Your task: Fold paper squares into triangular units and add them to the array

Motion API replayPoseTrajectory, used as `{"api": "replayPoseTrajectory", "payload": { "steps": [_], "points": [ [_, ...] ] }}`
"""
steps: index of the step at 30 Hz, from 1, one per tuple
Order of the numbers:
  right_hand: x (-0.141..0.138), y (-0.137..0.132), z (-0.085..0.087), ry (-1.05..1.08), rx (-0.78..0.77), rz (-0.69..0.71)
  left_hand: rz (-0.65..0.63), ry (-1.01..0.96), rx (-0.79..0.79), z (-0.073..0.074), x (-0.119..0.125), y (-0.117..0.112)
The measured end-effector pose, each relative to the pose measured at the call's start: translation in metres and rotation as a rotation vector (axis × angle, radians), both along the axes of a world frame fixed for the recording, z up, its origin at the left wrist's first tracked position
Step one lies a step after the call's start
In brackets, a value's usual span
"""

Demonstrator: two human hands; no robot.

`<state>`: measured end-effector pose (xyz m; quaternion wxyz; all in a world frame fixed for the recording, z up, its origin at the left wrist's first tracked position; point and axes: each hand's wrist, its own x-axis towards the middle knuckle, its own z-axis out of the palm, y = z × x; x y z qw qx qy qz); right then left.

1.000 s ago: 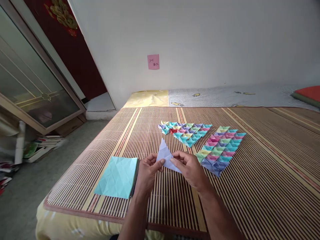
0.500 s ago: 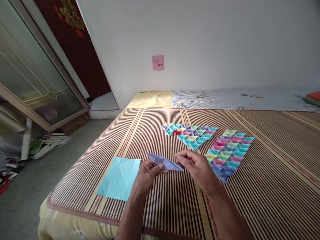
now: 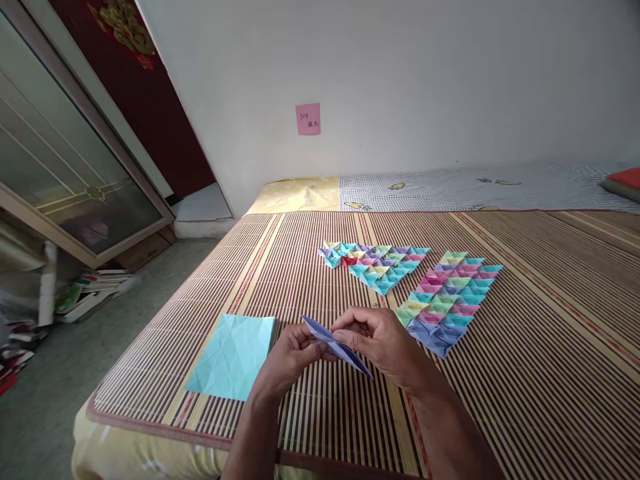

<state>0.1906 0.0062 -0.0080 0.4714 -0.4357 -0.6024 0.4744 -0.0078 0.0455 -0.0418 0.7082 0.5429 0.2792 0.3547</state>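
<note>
My left hand (image 3: 290, 357) and my right hand (image 3: 383, 343) both pinch a folded purple paper piece (image 3: 336, 345), held edge-on just above the striped bamboo mat (image 3: 525, 373). Left of my left hand lies a stack of creased light-blue paper squares (image 3: 233, 355). Beyond my hands lie two flat panels of joined folded paper triangles: a multicoloured one (image 3: 375, 261) in the middle and a longer one (image 3: 447, 297) next to my right hand.
The mat covers a bed with a yellow sheet (image 3: 295, 195) and a patterned cloth (image 3: 475, 187) by the white wall, which bears a pink note (image 3: 307, 119). A glass door (image 3: 65, 160) and books on the floor (image 3: 90, 293) are at the left. A red cushion (image 3: 623, 181) is far right.
The purple piece stood up as a flat triangle; it has been folded down and now lies thin and edge-on between both hands, which have closed together over it.
</note>
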Motion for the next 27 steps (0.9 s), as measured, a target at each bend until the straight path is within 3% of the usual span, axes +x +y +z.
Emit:
{"api": "replayPoseTrajectory", "payload": {
  "steps": [19,24,27],
  "points": [
    [-0.0034,0.0002,0.0027,0.001,-0.023,0.046,-0.057,-0.034,-0.029,0.0000,-0.0029,-0.0028],
    [-0.0046,0.0000,-0.0011,-0.016,-0.062,0.087,-0.018,-0.045,-0.016,-0.0022,-0.0020,-0.0007],
    [-0.0076,0.0012,-0.0050,-0.078,-0.041,0.025,0.088,-0.063,-0.008,-0.0045,0.0032,0.0012]
  ]
}}
